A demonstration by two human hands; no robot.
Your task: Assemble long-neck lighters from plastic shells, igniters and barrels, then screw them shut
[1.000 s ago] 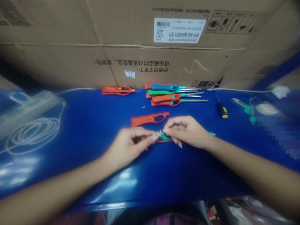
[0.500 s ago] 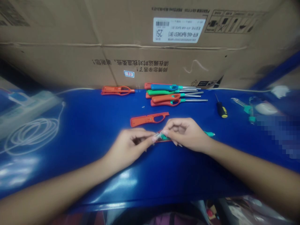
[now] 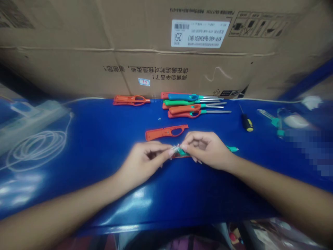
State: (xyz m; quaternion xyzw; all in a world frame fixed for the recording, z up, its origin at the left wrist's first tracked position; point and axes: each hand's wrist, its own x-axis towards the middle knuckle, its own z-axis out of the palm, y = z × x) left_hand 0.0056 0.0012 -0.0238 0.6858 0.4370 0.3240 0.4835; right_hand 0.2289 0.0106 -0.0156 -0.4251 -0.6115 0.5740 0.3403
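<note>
My left hand (image 3: 145, 161) is closed in a pinch on a small clear part (image 3: 174, 149) of a gas lighter. Facing it, my right hand (image 3: 208, 149) pinches a green lighter piece (image 3: 183, 152) that meets the clear part. Beneath the fingertips shows the edge of a red casing half (image 3: 179, 157), mostly covered by the hands. A green nozzle end (image 3: 232, 149) sticks out beyond my right wrist. Just behind the hands lies an orange casing half (image 3: 158, 134), its hollow side up.
Several long-nosed lighters (image 3: 184, 109) lie together at the back, beside more orange casing pieces (image 3: 130, 100). A screwdriver (image 3: 247, 123) and clear-and-green lighter parts (image 3: 275, 122) are to the right. A power strip (image 3: 39, 114) and coiled white cable (image 3: 36, 149) occupy the left. A cardboard sheet (image 3: 78, 69) stands behind.
My hands hold nearly the same pose, with only a slight shift of the clear part at the fingertips. The whole view has moved a few pixels.
</note>
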